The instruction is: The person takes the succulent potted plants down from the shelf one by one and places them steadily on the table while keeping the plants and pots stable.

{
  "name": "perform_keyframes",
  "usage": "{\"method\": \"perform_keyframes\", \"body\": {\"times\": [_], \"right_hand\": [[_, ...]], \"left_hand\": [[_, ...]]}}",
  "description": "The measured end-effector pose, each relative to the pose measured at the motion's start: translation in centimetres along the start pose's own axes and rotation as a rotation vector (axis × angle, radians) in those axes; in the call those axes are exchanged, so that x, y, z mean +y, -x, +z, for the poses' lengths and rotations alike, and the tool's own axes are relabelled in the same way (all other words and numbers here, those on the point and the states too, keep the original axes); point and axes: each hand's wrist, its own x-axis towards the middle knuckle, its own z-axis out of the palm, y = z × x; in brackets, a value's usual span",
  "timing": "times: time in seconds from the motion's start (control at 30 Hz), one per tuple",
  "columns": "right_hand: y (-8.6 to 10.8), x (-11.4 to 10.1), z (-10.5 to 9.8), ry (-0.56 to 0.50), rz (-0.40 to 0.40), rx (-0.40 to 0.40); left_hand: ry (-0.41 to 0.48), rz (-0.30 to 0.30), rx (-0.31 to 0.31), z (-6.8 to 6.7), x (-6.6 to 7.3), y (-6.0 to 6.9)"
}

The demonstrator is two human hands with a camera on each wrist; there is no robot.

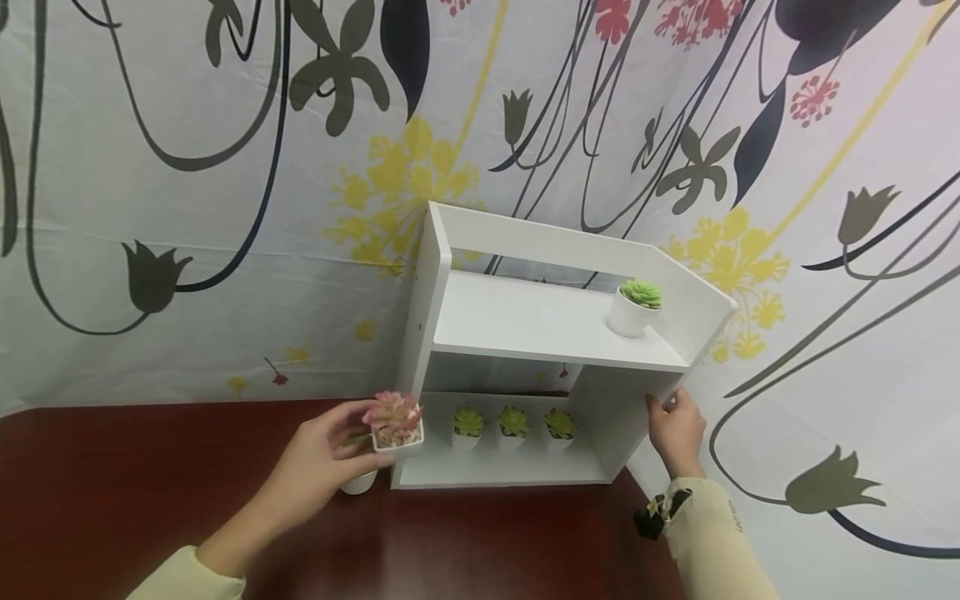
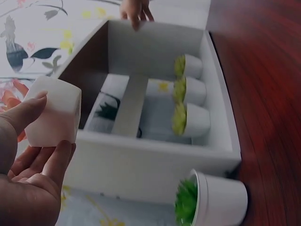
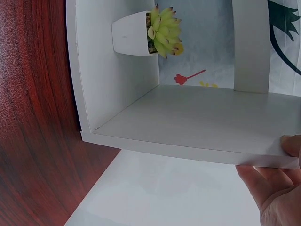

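My left hand (image 1: 326, 446) grips a pink succulent in a square white pot (image 1: 396, 425), raised at the left edge of a white two-tier shelf (image 1: 517, 312). In the left wrist view the white pot (image 2: 55, 113) sits between thumb and fingers. My right hand (image 1: 677, 429) pinches the front edge of the shelf's right side panel, thumb inside and fingers outside in the right wrist view. Three small green succulents (image 1: 513, 423) stand in a row on the lower tier. One green succulent in a round white pot (image 1: 632, 310) stands at the right of the upper tier.
Another white pot (image 2: 221, 200) with a green plant stands on the dark red table (image 1: 150, 483) just left of the shelf, mostly behind my left hand in the head view. A flower-patterned cloth (image 1: 225, 208) hangs behind and to the right.
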Motion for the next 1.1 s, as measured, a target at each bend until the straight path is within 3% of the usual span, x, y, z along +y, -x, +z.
{"method": "perform_keyframes", "body": {"times": [0.2, 0.33, 0.53, 0.83, 1.1], "right_hand": [[0.2, -0.1, -0.1, -0.003, -0.004, 0.005], [0.3, -0.2, -0.1, -0.003, -0.001, 0.000], [0.2, -0.3, 0.0, -0.003, 0.004, -0.007], [0.2, -0.2, 0.0, 0.016, 0.000, 0.006], [0.1, -0.3, 0.0, 0.003, 0.015, -0.009]], "left_hand": [[-0.130, 0.020, 0.043, -2.8, -1.5, 0.3], [-0.204, 0.026, 0.068, -5.1, -3.2, 1.1], [-0.233, 0.002, 0.078, -7.9, -6.0, 2.3], [-0.267, -0.093, 0.029, -9.7, -8.7, 2.6], [-0.281, -0.099, -0.023, -10.3, -10.8, 2.3]]}}
